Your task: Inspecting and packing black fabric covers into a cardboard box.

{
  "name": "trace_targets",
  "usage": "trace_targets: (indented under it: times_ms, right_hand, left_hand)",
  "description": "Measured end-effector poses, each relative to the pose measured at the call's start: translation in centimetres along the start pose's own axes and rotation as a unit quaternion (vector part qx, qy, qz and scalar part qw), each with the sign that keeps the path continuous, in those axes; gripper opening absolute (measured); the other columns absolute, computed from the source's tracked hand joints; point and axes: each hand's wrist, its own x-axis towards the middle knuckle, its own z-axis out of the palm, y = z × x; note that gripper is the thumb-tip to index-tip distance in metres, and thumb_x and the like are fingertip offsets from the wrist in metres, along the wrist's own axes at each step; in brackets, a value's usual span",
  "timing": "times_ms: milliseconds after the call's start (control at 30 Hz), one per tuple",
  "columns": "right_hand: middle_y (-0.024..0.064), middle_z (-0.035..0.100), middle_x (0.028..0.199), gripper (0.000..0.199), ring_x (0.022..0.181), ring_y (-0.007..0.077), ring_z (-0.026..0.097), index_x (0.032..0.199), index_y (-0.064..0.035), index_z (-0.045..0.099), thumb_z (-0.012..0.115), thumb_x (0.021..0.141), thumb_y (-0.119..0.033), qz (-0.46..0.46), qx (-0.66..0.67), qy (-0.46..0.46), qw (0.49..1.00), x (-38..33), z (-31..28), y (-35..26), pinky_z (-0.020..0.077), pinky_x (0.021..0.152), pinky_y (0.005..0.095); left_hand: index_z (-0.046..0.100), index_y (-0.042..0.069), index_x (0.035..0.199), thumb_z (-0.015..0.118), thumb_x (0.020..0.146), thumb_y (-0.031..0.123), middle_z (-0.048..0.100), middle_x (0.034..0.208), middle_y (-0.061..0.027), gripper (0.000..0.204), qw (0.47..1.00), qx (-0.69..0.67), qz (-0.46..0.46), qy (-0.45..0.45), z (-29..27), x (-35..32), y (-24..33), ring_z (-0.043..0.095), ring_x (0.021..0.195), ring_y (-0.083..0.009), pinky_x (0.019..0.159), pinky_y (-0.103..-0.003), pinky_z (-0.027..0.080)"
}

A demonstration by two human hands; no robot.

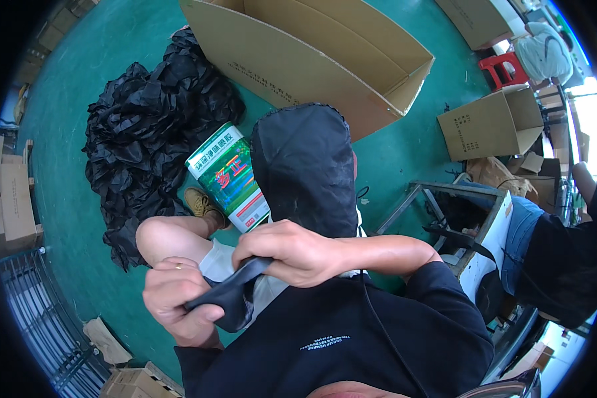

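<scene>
Both my hands grip a piece of black fabric (232, 295) close to my chest. My left hand (179, 298) holds its lower end, with a ring on one finger. My right hand (292, 249) pinches the upper end just above it. In front of my hands a black fabric cover (305, 166) is pulled over a rounded upright form. A green and white can (231, 176) stands on the floor just left of that covered form. My bare knee (169, 239) and a tan shoe (202, 202) show beside the can.
A heap of black fabric pieces (149, 132) lies on the green floor at the left. A large open cardboard box (312, 53) stands ahead, a smaller one (491, 123) to the right. A metal frame (444, 205) and another person in blue jeans (524, 229) are at right.
</scene>
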Motion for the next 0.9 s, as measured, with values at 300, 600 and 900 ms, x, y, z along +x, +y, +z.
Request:
trace_targets:
  times_ms: [300,600,900]
  right_hand:
    - [-0.0083,0.041,0.077,0.02,0.07,0.003,0.034,0.095,-0.0025,0.055,0.05,0.108,-0.017,0.211,0.282,0.046,0.935,-1.0,-2.2,-4.2,0.0324,0.06,0.0242]
    - [-0.0024,0.06,0.095,0.027,0.088,0.0043,0.051,0.115,0.0029,0.059,0.066,0.099,-0.018,0.22,0.144,0.122,0.957,-3.2,-5.5,-4.8,0.0431,0.079,0.023]
    - [-0.0021,0.063,0.088,0.01,0.082,0.0021,0.055,0.102,0.0026,0.063,0.067,0.098,-0.006,0.269,-0.051,0.292,0.917,-5.5,-10.5,-0.5,0.0441,0.073,0.0189]
  left_hand:
    - [0.072,0.001,0.087,0.066,0.068,-0.006,0.072,0.08,-0.0076,0.022,0.963,0.26,-0.066,0.037,-1.0,1.8,-4.8,0.067,0.073,-0.0171,0.07,-0.028,0.049]
    - [0.07,-0.003,0.102,0.067,0.097,0.01,0.072,0.088,-0.005,0.014,0.963,-0.019,-0.236,0.13,-0.2,0.6,-12.7,0.067,0.075,-0.0098,0.068,-0.02,0.05]
    - [0.061,-0.005,0.118,0.046,0.108,0.029,0.071,0.105,-0.0143,0.038,0.862,-0.379,-0.307,0.135,-0.4,2.7,-12.3,0.07,0.091,-0.0188,0.087,-0.031,0.056]
